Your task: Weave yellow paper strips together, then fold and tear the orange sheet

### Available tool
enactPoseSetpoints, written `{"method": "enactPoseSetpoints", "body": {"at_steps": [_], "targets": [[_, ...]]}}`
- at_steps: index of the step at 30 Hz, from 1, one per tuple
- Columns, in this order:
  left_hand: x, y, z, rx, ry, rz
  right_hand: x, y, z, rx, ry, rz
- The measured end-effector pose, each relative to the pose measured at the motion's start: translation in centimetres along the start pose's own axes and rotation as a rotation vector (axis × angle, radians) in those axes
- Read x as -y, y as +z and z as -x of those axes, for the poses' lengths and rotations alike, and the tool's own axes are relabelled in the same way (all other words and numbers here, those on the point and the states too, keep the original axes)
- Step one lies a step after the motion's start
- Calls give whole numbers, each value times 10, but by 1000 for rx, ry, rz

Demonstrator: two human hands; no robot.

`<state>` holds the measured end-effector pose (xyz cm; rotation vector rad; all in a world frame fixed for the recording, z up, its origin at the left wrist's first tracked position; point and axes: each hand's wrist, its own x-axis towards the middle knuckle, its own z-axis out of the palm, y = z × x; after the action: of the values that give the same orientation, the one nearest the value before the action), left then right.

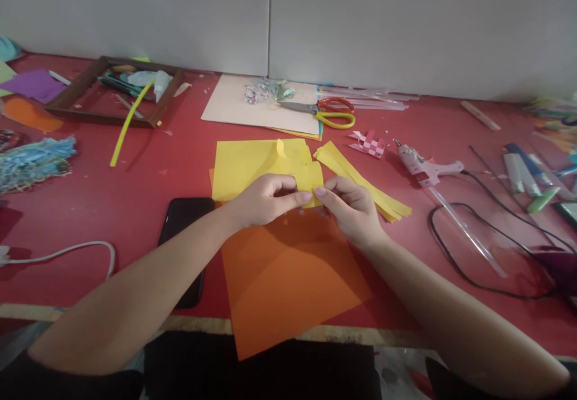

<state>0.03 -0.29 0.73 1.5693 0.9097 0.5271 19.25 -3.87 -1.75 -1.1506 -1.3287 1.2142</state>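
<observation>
Left hand (265, 200), right hand (354, 209): fingertips pinching yellow paper (310, 176). Orange sheet (288, 292), partly covered. Smartphone (187, 218), partly hidden. Red tabletop (135, 190); grey wall (135, 15).

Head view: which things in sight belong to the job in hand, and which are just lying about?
Belong to the job, it seems:
yellow paper, pinched by the left hand and right hand
orange sheet, partly beneath it
yellow strips beside the right hand, probably

Apparently just lying about:
phone
scissors
glue gun
pink woven piece
brown frame
</observation>
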Motion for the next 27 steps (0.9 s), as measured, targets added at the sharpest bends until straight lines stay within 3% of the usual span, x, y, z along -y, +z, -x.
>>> {"method": "enactPoseSetpoints", "body": {"at_steps": [15,21,27], "targets": [[4,-2,-1,-107,-82,-5,-1,-1,-2,-133,-13,-56],[6,-1,-1,58,16,-97,4,1,-2,10,11,-22],[6,-2,-1,90,79,2,8,2,-1,107,14,86]]}}
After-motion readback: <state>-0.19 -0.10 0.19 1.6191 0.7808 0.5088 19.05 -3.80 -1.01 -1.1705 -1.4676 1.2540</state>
